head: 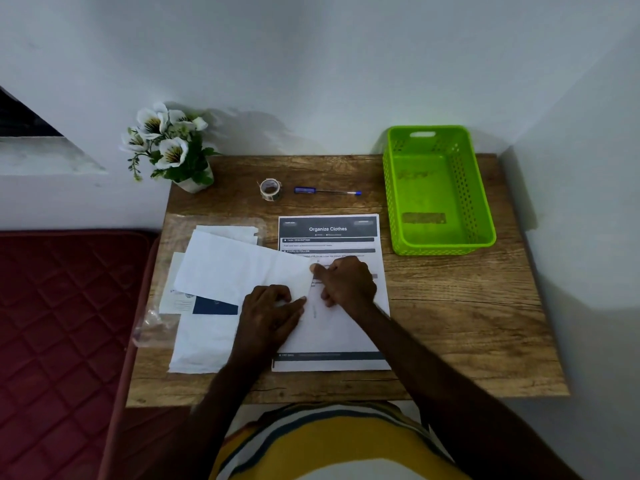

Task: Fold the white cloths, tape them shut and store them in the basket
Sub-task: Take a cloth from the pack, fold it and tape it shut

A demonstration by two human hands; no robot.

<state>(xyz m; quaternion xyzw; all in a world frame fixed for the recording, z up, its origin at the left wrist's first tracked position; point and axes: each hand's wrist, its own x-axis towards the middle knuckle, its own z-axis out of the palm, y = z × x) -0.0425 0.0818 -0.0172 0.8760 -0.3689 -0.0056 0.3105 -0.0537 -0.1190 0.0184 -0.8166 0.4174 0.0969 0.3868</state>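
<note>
Folding was in hand: both hands pinched the right edge of a white cloth (239, 271) at the bench's (467, 323) centre-left, left hand (273, 306), right hand (346, 282), each grip clamped on it. Next, likely the tape roll (270, 189) at twelve o'clock; the basket (481, 202) waited at two o'clock.

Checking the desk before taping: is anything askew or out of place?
The cloth held by both hands lies tilted, overlapping the instruction sheet. Nothing is spilled or damaged.
</note>
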